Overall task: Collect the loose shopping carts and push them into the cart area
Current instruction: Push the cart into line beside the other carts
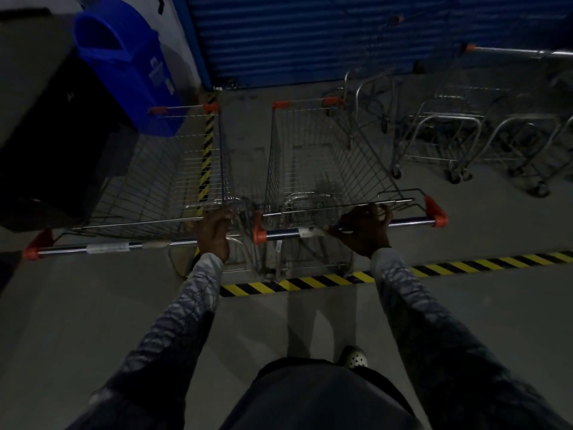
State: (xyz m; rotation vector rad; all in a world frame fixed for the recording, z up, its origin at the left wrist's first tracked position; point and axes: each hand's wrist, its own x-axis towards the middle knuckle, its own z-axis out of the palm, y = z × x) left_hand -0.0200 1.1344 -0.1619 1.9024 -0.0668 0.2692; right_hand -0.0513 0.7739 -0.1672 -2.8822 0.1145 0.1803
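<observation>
Dark trousers (310, 398) and one pale shoe (353, 360) are seen at the bottom edge, on the near side of the striped floor tape (310, 282). Two patterned sleeves are stretched forward over that tape, and just beyond it a cart handle is gripped in each hand. The left hand (214, 232) is curled round the right end of the left handle bar (108, 246), and the right hand (362, 231) is wrapped over the right handle bar (412, 223) near its middle, fingertips hooked over the far side. The inner end of the left bar is probably chosen so that both carts can be steered side by side within one arm span. The left cart (173, 169) and the right cart (313, 156) are stood just past the tape, baskets pointed away from it toward the blue shutter (310, 35), with only a narrow gap between them. The tape is judged to mark the edge of the cart area, so the delivery appears nearly done. Farther beyond the tape on the right, parked carts (449, 141) are lined up, which suggests where the pair is meant to be nested or set. Beyond the tape on the left, a blue bin (124, 63) and a dark cabinet (55, 135) are crowded against the left cart, so little room is left on that side
</observation>
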